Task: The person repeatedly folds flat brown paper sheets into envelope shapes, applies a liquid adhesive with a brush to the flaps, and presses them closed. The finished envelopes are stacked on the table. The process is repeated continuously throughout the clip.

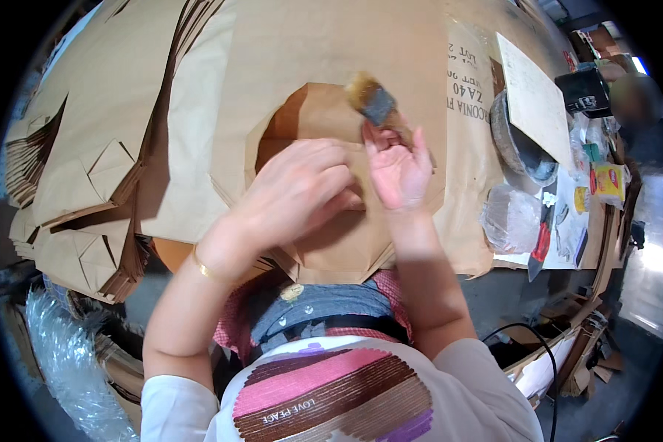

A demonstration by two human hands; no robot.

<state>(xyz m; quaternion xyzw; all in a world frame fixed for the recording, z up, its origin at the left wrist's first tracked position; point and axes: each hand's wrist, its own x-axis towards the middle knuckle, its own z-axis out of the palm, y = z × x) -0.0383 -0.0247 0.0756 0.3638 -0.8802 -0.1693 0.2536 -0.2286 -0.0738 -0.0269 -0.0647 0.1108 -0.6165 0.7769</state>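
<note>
A large brown paper bag (409, 173) lies on the work surface in front of me, its near end folded open into an angular, many-sided shape. My left hand (302, 188) is over this open end, fingers curled in; whatever they pinch, if anything, is hidden beneath. To its right, my right hand (398, 169) is turned palm up and holds a flat paintbrush (379, 104) by its wooden handle. The brush's pale, yellowish bristles point up and to the left above the paper, past a dark grey band.
Stacks of folded paper bags (88, 158) fill the left side. At right are a rough bowl (516, 151) partly under a pale board (530, 99), a clear plastic bag (510, 219) and a red-handled knife (541, 247). A blurred person (644, 125) is at the far right.
</note>
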